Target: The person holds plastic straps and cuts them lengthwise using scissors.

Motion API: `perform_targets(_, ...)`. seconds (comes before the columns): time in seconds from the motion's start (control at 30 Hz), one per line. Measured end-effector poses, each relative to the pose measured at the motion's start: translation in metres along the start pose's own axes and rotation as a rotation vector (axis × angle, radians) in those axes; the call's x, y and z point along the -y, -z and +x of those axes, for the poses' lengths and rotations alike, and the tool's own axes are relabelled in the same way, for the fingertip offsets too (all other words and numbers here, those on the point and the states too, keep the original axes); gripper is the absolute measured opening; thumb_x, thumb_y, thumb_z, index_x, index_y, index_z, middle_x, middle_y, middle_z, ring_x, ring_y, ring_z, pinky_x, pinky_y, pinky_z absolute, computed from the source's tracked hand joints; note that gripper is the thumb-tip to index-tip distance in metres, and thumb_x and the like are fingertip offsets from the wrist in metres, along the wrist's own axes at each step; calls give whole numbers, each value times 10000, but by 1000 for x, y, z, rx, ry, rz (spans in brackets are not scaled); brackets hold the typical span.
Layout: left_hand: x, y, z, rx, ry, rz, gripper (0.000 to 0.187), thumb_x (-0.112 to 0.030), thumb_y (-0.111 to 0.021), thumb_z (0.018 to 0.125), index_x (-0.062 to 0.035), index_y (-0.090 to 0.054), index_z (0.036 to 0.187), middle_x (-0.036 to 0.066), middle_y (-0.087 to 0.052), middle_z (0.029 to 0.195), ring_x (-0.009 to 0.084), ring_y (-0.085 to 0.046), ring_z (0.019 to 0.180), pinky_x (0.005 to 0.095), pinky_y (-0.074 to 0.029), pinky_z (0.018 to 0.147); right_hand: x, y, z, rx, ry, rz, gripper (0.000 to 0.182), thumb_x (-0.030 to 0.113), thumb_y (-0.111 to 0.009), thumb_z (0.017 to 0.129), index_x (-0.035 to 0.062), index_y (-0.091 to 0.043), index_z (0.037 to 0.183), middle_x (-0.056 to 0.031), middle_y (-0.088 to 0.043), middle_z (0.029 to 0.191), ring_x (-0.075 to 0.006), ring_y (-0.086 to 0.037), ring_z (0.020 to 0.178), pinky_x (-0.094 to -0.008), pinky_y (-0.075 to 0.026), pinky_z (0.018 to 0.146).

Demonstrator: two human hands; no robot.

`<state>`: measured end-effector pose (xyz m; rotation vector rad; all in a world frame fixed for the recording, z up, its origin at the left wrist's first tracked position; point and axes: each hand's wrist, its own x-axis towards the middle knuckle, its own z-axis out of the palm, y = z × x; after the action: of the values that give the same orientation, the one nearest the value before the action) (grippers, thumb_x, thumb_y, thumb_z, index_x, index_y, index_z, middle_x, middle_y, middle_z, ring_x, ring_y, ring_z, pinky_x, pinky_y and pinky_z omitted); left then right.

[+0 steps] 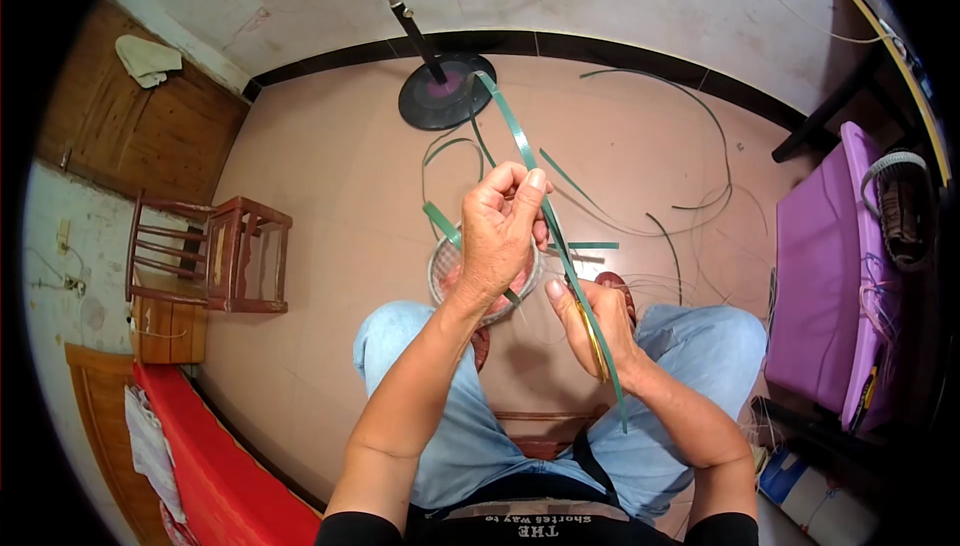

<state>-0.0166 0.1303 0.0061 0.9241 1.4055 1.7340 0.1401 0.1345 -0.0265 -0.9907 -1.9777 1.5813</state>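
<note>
My left hand (497,236) is closed, pinching a long green plastic strap (515,131) between thumb and fingers. The strap rises to the fan stand's base and runs down past my right wrist. My right hand (600,324) is wrapped round yellow-handled scissors (590,338), their blades mostly hidden by the fingers and the strap. Below my left hand stands a small round mesh basket (437,281) on the floor, partly covered by the hand. A short green strip (441,223) sticks up at its rim.
Loose green straps (722,136) and thin pale strands lie on the tiled floor. A black round stand base (415,106) is ahead by the wall. To the left is a wooden chair (235,256); to the right, a purple plastic bin (815,266). A red-covered surface (215,456) is at lower left.
</note>
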Motion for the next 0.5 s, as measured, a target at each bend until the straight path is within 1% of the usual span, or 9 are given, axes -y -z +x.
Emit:
perform_targets(0.3, -2, 0, 1, 10, -18, -2, 252, -235, -546, 970, -32, -574, 821, -34, -487, 600, 40, -464, 479, 192, -401, 452, 0, -2, -1, -23, -8, 31, 480, 322, -552, 946, -40, -549, 630, -129, -478, 480, -150, -446, 459, -357, -391, 461)
perform_targets(0.5, -2, 1, 1, 19, -30, 3, 253, -234, -545, 971, -31, -575, 822, -29, -493, 600, 42, -469, 480, 193, -401, 453, 1, -3, -1, -46, 31, -14, 472, 309, -550, 951, -32, -548, 626, -119, -461, 458, -149, -434, 433, -354, -385, 438)
